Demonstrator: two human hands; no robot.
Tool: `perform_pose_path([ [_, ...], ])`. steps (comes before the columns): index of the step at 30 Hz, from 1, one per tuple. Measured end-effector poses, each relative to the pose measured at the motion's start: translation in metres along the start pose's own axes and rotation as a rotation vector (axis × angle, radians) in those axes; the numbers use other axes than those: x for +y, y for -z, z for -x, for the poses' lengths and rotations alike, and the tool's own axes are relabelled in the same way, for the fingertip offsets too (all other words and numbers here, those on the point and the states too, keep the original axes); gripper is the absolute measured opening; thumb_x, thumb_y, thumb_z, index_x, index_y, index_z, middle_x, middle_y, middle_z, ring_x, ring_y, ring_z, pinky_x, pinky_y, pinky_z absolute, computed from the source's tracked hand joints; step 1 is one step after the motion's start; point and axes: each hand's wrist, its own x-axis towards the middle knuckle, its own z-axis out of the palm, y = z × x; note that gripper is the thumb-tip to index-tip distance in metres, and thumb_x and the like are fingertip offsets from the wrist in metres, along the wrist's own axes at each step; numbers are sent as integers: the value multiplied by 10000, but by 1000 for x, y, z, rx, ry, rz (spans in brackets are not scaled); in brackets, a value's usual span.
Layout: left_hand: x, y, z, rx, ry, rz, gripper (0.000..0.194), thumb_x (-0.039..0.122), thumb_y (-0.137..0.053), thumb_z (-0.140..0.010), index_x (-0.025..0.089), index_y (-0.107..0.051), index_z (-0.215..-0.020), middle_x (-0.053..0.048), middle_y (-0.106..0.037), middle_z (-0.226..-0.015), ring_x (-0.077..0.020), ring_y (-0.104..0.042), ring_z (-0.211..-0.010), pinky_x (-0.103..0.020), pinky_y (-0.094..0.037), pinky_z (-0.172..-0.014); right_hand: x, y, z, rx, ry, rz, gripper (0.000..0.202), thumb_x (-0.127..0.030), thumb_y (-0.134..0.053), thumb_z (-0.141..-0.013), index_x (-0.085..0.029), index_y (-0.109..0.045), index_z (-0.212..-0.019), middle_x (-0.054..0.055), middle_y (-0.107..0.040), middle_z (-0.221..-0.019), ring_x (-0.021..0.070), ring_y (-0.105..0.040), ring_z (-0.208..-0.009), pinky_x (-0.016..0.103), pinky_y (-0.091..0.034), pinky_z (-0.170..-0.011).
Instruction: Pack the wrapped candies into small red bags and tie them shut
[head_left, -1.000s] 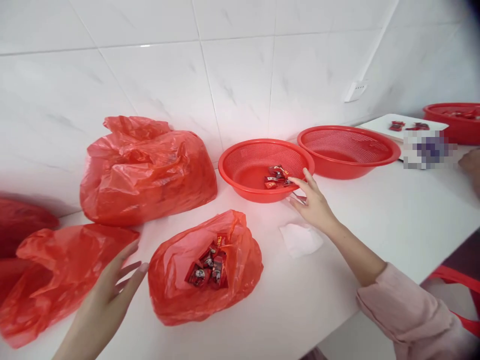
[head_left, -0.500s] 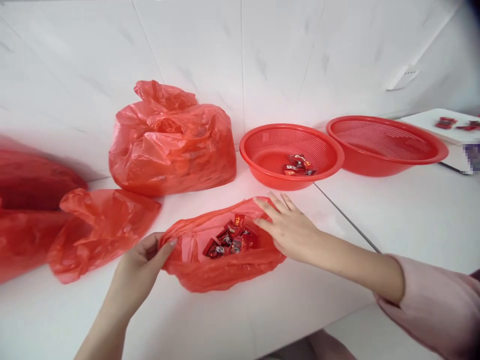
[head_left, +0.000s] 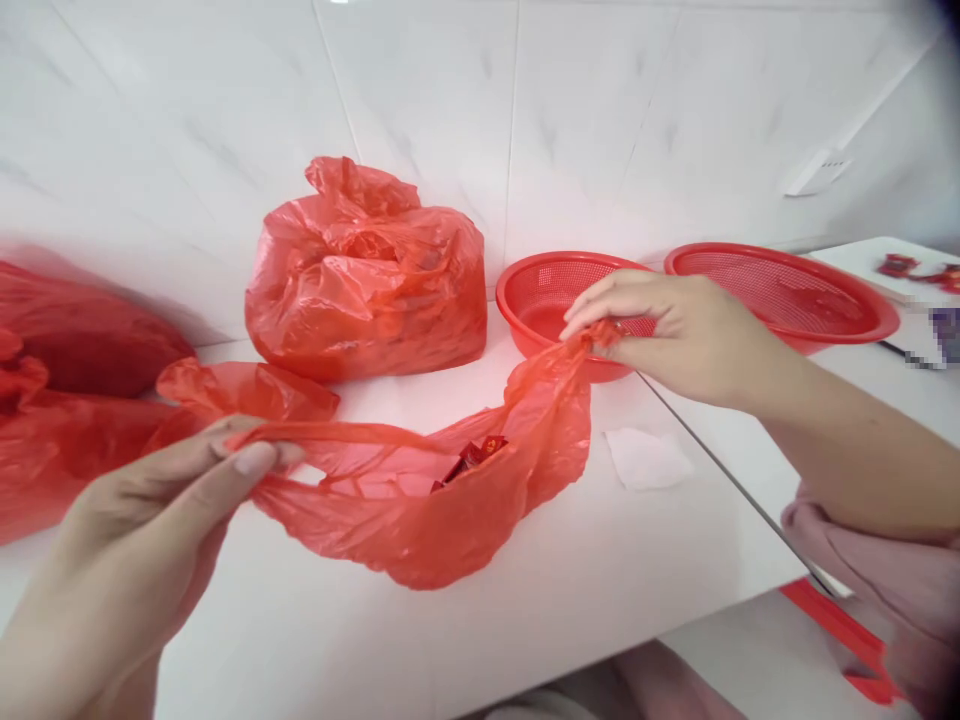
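A thin red plastic bag (head_left: 450, 530) is stretched between my two hands above the white table. Inside it, several small dark-red wrapped packets (head_left: 480, 455) show through the opening, partly hidden by the near side of the bag. My left hand (head_left: 180, 500) pinches one handle of the bag between thumb and fingers. The other handle is bunched in my right hand (head_left: 667, 335), which is raised in front of a red plastic basket (head_left: 525, 290) and covers part of it.
A full red bag (head_left: 367, 290) stands against the tiled wall, with more red bags (head_left: 82, 430) to the left. Another red basket (head_left: 787, 290) sits at the right, before a white board (head_left: 855, 255) bearing red packets. A white scrap (head_left: 647, 458) lies on the table (head_left: 555, 590).
Both handles of the bag have been lifted and pulled apart. My right hand has gone from lying open on the bag's edge to gripping its handle, higher up.
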Motion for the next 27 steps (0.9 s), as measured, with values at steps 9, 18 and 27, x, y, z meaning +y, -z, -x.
perform_pose_path([
  [9, 75, -37, -7, -154, -147, 328, 77, 282, -718, -807, 262, -793, -803, -17, -721, -1070, -244, -536, -1243, -329, -464, -1008, -38, 34, -27, -89, -51, -72, 215, -393, -620, -845, -202, -716, -862, 1, -657, -750, 118, -564, -652, 268, -411, -609],
  [18, 67, -30, -25, -295, 6, 505, 123, 313, -687, -856, 224, -722, -933, -34, -653, -1266, -237, -586, -1147, -337, -510, -920, -45, 22, -41, -99, -20, -44, 329, -504, -608, -853, -241, -666, -1043, 38, -688, -974, 188, -638, -799, 296, -478, -655],
  [27, 56, -12, -34, -321, 45, 434, 188, 320, -668, -863, 249, -700, -1034, -44, -708, -1110, -224, -642, -995, -327, -562, -828, -48, 28, -35, -709, -78, 184, 155, -385, -652, -793, -266, -718, -869, 3, -680, -702, 159, -620, -529, 255, -389, -440],
])
